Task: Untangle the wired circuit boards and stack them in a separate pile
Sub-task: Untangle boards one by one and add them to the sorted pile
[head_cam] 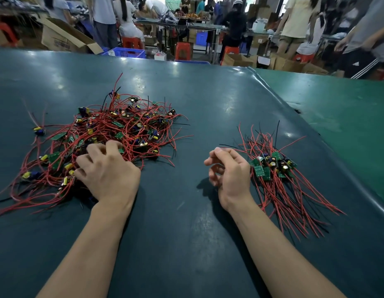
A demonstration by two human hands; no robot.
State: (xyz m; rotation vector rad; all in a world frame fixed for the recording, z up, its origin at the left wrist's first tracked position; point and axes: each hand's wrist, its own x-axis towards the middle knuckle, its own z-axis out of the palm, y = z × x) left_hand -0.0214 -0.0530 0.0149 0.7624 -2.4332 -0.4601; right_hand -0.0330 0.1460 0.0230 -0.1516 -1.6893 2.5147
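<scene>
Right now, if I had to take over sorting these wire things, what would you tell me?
Left hand: fingers curled into the near edge of the tangled pile; whether it holds a board, I cannot tell.
Right hand: loosely curled, holding nothing, beside the sorted pile.
Done: several boards are stacked on the right, wires trailing toward you.
Left: most boards are still tangled on the left. One loose board lies at the far left.

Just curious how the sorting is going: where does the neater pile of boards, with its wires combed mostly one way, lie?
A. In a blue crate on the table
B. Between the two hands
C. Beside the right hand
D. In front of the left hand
C: the sorted pile lies just to the right of the right hand, while the left hand reaches into the tangled heap.
</scene>
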